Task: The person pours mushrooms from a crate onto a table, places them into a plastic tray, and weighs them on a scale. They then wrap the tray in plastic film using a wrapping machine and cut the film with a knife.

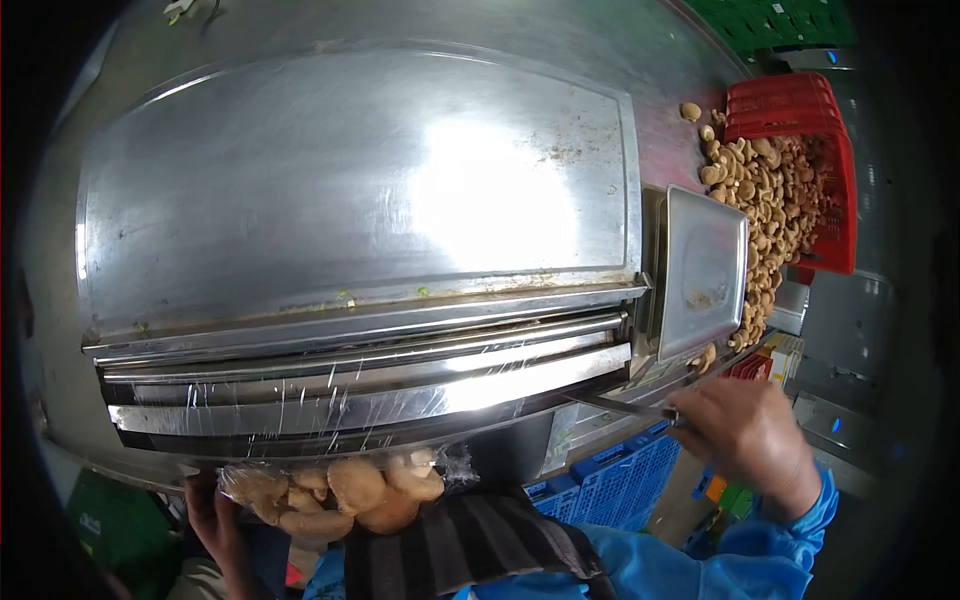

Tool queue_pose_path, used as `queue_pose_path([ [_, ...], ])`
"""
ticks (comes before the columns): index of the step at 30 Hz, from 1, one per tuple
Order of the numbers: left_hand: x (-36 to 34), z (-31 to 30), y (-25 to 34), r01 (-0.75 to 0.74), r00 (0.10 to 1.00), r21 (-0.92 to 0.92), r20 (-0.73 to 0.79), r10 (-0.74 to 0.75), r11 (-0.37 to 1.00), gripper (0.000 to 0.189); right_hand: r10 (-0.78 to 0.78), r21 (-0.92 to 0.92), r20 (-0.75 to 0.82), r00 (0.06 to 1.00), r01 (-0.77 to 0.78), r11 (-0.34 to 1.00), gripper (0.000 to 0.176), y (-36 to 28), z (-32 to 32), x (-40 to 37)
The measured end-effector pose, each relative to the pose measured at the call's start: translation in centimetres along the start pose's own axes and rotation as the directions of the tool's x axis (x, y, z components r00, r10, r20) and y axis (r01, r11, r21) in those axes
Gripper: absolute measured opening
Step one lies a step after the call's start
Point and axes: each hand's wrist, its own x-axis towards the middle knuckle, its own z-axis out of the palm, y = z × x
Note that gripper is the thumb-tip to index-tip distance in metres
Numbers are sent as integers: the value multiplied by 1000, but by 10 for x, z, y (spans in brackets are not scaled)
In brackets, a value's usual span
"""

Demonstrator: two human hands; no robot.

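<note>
Low at the left, my left hand (pixel 218 525) grips the end of a pack of mushrooms (pixel 352 488), its fingers partly hidden behind the pack. The brown caps show through clear film, which also stretches up in shiny creases toward the metal rollers (pixel 370 355) of the wrapping machine. My right hand (pixel 745 435), slightly blurred, is closed around the handle of a knife (pixel 625 406). Its thin metal blade points left, close to the front edge of the machine. The tip is hard to make out.
A broad steel plate (pixel 330 190) lies behind the rollers. To its right sits a metal tray (pixel 703 270), beside a heap of loose mushrooms (pixel 765 200) spilling from a red crate (pixel 840 200). Blue plastic crates (pixel 625 478) stand below the table edge.
</note>
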Motion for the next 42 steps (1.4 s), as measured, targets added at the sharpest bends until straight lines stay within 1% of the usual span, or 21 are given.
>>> queue_pose_path([
  [3,1,3,0,-27,1000,34,5,27,999,20,96,-6,-105,990,-97,995,33,-15,28,-19],
  [4,2,4,1,-36,999,39,-1,36,999,21,99,-12,-137,986,-102,995,37,-17,39,-25],
  [7,5,1,4,-39,997,77,62,34,996,22,163,22,-246,956,-163,986,37,-28,65,-34],
  [10,4,2,-1,-45,998,-11,38,45,999,24,224,70,-335,915,-213,975,41,-37,86,-40],
  [12,3,5,-10,-77,997,-16,-29,76,997,25,246,93,-396,884,-228,969,42,-41,97,-41],
  [13,3,5,-12,-95,994,-18,-63,94,995,26,236,73,-390,890,-226,972,42,-41,95,-42],
  [15,6,2,-7,-82,996,-23,26,83,996,24,212,31,-380,900,-216,976,40,-38,88,-41],
  [16,9,1,-4,-77,995,-26,69,78,997,24,217,47,-390,895,-216,975,40,-34,88,-40],
  [19,9,6,4,-41,996,-71,79,46,997,22,219,58,-433,874,-216,975,39,-33,101,-41],
  [23,7,9,4,-82,995,-52,46,84,995,20,244,68,-504,829,-243,968,40,-40,114,-42],
  [24,8,10,0,-67,997,-137,23,70,988,18,223,44,-484,846,-231,972,39,-35,109,-42],
  [25,9,10,-4,-59,998,-136,23,62,989,17,218,38,-419,882,-222,974,36,-28,97,-42],
  [27,9,7,-5,-41,999,-134,18,43,990,14,142,50,-391,909,-133,990,33,-12,73,-38],
  [28,8,11,5,-65,998,-98,12,66,993,10,100,37,-359,928,-93,995,32,-5,62,-34],
  [30,5,6,6,-24,999,-105,25,27,994,8,14,9,-288,957,-12,1000,31,4,46,-29],
  [31,5,5,6,-3,999,-109,36,7,994,7,0,-18,-282,959,-5,1000,30,5,46,-28],
  [33,4,7,8,-33,999,-105,31,37,994,6,-29,-71,-266,963,11,997,28,5,47,-27],
  [34,3,8,9,-46,998,-102,28,49,994,6,-14,-156,-264,964,-28,987,27,-2,50,-30],
  [37,3,14,8,-44,999,-120,-12,42,992,5,109,-92,-380,918,-155,984,36,-25,87,-44],
  [40,2,15,3,-85,995,-67,-56,82,994,5,186,4,-495,849,-212,977,42,-41,110,-47],
  [42,1,14,2,-75,996,-65,-55,71,995,5,161,1,-484,860,-184,983,45,-39,104,-48],
])
